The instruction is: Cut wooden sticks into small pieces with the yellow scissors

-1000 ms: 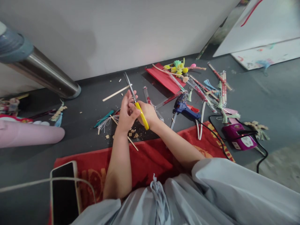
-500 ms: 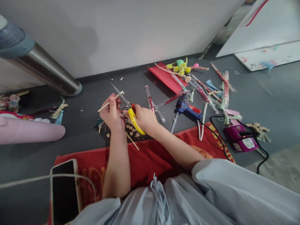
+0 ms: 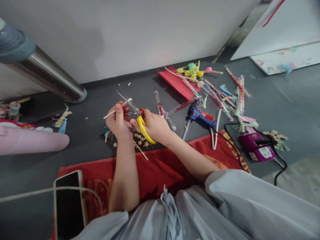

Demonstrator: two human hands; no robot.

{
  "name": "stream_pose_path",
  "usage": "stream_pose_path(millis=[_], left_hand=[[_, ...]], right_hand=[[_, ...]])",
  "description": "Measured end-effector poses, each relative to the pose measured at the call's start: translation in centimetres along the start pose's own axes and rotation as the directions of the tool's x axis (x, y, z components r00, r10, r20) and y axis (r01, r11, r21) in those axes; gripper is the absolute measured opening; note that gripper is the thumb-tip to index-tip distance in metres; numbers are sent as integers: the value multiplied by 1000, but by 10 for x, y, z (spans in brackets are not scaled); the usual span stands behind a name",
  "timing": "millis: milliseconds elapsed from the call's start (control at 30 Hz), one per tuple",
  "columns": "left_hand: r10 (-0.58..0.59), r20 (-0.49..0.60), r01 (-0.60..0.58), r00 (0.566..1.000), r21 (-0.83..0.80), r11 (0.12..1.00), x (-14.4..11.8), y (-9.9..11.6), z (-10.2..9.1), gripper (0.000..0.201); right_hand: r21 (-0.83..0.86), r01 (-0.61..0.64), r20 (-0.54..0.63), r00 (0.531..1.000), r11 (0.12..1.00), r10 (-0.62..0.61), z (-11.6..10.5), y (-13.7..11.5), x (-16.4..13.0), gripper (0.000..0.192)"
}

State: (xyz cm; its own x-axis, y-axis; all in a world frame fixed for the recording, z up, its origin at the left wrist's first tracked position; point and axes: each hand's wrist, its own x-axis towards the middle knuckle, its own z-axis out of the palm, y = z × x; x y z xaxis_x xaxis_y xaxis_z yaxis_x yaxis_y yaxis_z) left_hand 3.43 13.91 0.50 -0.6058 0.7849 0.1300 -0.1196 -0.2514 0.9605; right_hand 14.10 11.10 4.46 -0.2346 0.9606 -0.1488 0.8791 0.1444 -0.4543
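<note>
Pinched between the thumb and fingers of my left hand point(image 3: 120, 123) is a thin pale wooden stick point(image 3: 110, 114), slanting up to the right. A small light piece shows at its upper end. My right hand point(image 3: 156, 126) is closed on yellow-handled scissors point(image 3: 145, 130), whose blades point up and left, close beside the stick's upper end. Whether the blades touch the stick I cannot tell. Below both hands lie small wooden pieces point(image 3: 140, 136) and another thin stick point(image 3: 141, 150). Part of this pile is hidden by my hands.
A blue glue gun point(image 3: 200, 115) stands right of my hands, its cord running towards a purple power adapter point(image 3: 257, 148). Behind it lie a red paper folder point(image 3: 175, 81) and wrapped sticks. A red towel point(image 3: 160, 166) and a phone point(image 3: 70, 203) are nearest me; a metal leg point(image 3: 58, 75) rises at left.
The scissor blades have shifted slightly left, and a second blade tip now shows apart from the first. The left hand and stick have hardly moved.
</note>
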Motion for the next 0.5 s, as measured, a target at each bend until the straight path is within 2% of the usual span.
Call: stream_pose_path(millis=[100, 233, 500], left_hand=[[-26, -4, 26, 1000, -59, 998, -1, 2, 0, 36], [5, 3, -5, 1000, 36, 999, 1, -1, -1, 42], [2, 14, -3, 1000, 57, 998, 3, -2, -3, 43]], right_hand=[[-3, 41, -14, 999, 999, -41, -3, 1, -1, 71], [6, 89, -36, 995, 996, -89, -4, 3, -2, 70], [77, 32, 6, 999, 997, -32, 0, 1, 0, 66]])
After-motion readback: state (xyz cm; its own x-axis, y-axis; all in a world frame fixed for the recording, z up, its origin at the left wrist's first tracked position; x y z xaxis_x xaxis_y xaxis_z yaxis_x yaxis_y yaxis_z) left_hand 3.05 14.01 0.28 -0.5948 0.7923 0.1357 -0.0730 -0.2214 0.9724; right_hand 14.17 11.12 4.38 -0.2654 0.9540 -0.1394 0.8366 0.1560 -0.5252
